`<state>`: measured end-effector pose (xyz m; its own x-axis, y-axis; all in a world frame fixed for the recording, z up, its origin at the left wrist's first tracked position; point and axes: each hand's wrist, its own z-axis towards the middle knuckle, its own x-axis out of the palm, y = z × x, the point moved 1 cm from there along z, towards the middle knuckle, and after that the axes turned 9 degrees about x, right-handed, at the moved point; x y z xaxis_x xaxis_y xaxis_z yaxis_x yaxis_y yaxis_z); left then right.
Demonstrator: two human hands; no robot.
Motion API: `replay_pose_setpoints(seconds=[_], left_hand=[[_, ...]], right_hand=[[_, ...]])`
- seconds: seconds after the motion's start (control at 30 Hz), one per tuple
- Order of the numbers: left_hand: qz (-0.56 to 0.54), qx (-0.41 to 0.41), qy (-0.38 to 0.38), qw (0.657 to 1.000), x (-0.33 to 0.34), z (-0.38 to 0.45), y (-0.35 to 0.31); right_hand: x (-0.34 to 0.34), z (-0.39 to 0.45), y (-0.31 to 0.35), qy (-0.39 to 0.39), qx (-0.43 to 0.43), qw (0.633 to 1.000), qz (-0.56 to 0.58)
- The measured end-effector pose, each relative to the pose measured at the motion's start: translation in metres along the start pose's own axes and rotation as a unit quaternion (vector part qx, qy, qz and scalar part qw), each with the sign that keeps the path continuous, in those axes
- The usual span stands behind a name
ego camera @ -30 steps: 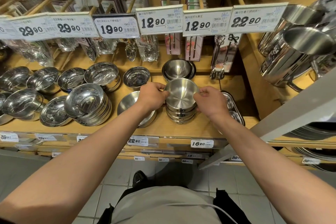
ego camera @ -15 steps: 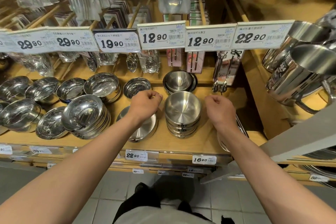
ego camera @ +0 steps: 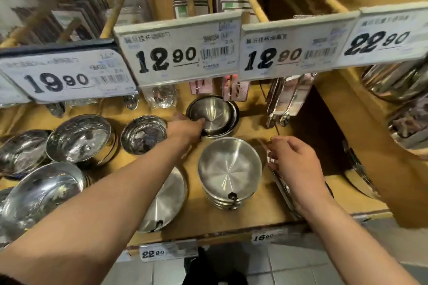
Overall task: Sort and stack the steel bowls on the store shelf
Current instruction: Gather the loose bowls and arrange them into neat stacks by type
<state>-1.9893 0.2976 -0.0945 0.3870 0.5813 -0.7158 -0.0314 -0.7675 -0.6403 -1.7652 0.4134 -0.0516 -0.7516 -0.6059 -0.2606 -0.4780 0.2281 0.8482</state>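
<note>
A stack of brushed steel bowls (ego camera: 229, 169) stands near the front of the wooden shelf (ego camera: 261, 206). Behind it sits a second stack of darker-rimmed steel bowls (ego camera: 215, 113). My left hand (ego camera: 185, 128) reaches to that rear stack, its thumb over the near-left rim of the top bowl and its fingers outside. To the right of the front stack hovers my right hand (ego camera: 293, 162), apart from it, fingers loosely curled and holding nothing. A wide shallow steel bowl (ego camera: 168, 196) lies partly under my left forearm.
Shiny bowls fill the shelf to the left: a small one (ego camera: 143, 134), a larger one (ego camera: 80, 137) and a stack (ego camera: 44, 190). Price tags (ego camera: 180, 51) overhang the shelf, packaged tongs (ego camera: 286, 104) hang at the back right, and steel pots (ego camera: 393, 81) stand far right.
Both hands let go of the front stack. My left hand moved back to the rear stack's rim; my right hand stays to the right of the front stack. The camera moved closer.
</note>
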Motion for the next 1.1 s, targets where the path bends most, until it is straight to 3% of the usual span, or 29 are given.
replay_pose_setpoints(seconds=[0.1, 0.53, 0.9, 1.1], left_hand=[[-0.004, -0.016, -0.001, 1.0, 0.002, 0.004, 0.001], [-0.238, -0.058, 0.035, 0.969, -0.04, -0.027, 0.004], [-0.349, -0.075, -0.06, 0.932, -0.109, -0.095, 0.051], [-0.396, -0.076, -0.061, 0.913, -0.122, -0.113, 0.072]], right_hand=[[-0.003, 0.005, -0.002, -0.007, 0.004, 1.0, -0.001], [0.014, 0.017, 0.006, 0.048, 0.065, 0.996, -0.033], [0.05, 0.052, 0.025, 0.127, 0.015, 0.987, -0.101], [0.075, 0.077, 0.036, 0.099, 0.005, 0.965, -0.244]])
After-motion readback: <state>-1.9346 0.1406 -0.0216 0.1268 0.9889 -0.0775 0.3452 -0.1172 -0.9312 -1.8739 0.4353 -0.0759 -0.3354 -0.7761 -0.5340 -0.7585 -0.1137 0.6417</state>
